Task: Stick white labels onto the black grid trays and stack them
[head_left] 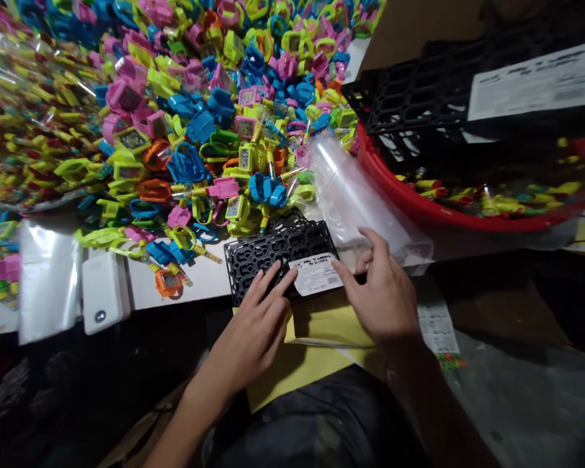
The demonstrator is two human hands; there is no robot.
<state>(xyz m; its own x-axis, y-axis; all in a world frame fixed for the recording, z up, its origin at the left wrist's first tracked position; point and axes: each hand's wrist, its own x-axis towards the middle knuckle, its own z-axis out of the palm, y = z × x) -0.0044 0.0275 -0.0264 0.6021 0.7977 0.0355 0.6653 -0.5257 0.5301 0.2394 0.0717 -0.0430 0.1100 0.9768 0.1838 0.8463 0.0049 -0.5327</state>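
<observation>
A black plastic lattice tray [258, 257] lies at the table's front edge, with a white printed label [316, 274] on its near right part. My left hand [259, 325] rests its outstretched fingers on the tray, just left of the label. Above the label's right end hovers or touches the thumb of my right hand [383, 289]; I cannot tell which. Its index finger is spread from the thumb, and nothing shows between them. Yellow sheets [316, 364] lie under the tray and over my lap.
Colourful toy watches [199, 127] and small candy-filled tubes [43, 140] are heaped across the table. Clear plastic bags [355, 188] lie right of the tray. A white power bank [102, 296] sits left. A red basin [439, 211] with more black trays [419, 84] stands at right.
</observation>
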